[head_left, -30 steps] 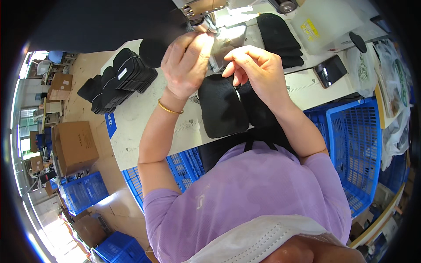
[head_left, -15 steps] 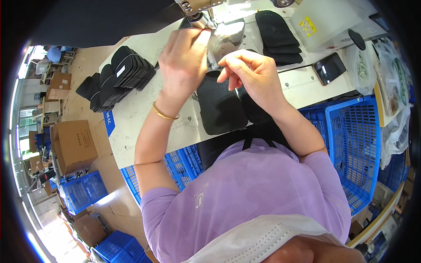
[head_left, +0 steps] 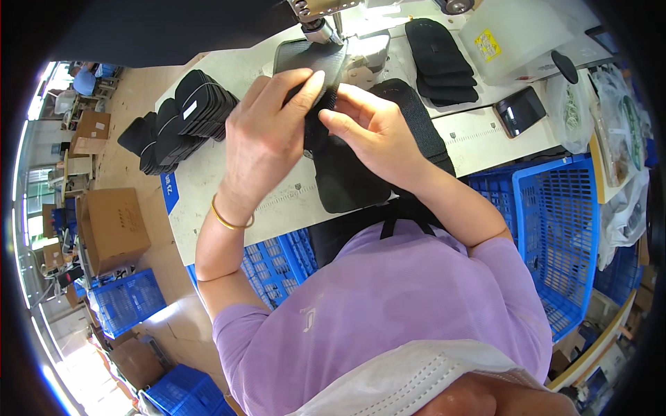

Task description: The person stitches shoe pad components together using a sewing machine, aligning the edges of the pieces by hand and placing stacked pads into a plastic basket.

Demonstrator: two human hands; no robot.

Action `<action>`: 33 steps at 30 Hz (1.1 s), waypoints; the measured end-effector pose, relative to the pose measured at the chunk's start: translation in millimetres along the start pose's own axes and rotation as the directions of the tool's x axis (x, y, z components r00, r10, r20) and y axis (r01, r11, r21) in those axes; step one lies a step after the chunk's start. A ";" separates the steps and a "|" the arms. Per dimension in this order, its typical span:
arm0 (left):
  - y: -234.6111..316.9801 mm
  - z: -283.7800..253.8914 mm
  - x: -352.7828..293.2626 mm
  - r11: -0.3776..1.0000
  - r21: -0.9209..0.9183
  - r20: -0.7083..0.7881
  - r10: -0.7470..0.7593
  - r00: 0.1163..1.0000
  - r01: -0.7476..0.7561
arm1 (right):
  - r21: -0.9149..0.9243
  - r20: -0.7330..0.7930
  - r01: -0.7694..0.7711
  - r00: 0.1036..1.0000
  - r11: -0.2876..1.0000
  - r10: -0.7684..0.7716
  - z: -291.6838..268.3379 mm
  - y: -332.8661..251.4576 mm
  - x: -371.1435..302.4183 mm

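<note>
A black fabric piece with rounded corners (head_left: 312, 59) is raised just below the needle end of a sewing machine (head_left: 322, 29). My left hand (head_left: 267, 135) is closed on its near part, thumb and fingers pinching the fabric. My right hand (head_left: 378, 135) pinches the right side of the same piece, thumb toward the left hand. Whether the far end touches the machine's foot I cannot tell. Under my hands lies a flat black fabric piece (head_left: 352, 182) at the table's near edge. More black pieces (head_left: 413, 118) lie right of it, partly hidden by my right hand.
Tied bundles of black pieces (head_left: 201, 104) stand at the left of the white table (head_left: 208, 222). Another black stack (head_left: 440, 59) lies at the back right, near a phone (head_left: 520, 111) and a whitish container (head_left: 513, 41). A blue crate (head_left: 558, 243) stands at the right.
My left hand has come down and left from the needle, and a black piece now shows between it and the machine. My right hand, loosely curled before, has closed on that piece.
</note>
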State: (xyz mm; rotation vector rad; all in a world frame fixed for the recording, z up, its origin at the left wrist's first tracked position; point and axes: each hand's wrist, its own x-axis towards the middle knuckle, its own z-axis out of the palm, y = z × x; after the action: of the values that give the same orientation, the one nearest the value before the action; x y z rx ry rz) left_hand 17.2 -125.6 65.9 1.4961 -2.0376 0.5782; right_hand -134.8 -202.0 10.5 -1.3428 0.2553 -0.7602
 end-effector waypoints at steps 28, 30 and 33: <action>30.1 34.3 14.2 0.985 0.174 -0.191 0.022 0.981 0.012 | 0.141 -0.120 0.020 0.993 0.990 -0.003 -19.7 -8.2 5.6; 29.5 33.7 15.8 0.986 0.162 -0.178 -0.005 0.984 0.034 | 0.147 -0.120 0.013 0.993 0.989 0.005 -20.2 -7.7 7.4; 26.9 35.0 16.3 0.987 0.159 -0.185 -0.002 0.983 0.032 | 0.134 -0.117 0.014 0.993 0.991 0.002 -21.1 -7.6 9.1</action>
State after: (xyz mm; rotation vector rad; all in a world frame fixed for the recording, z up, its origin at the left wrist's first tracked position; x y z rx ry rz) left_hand -18.3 -151.5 49.2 1.4889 -1.8709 0.8602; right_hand -142.9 -224.3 14.8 -1.1741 0.2877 -0.8480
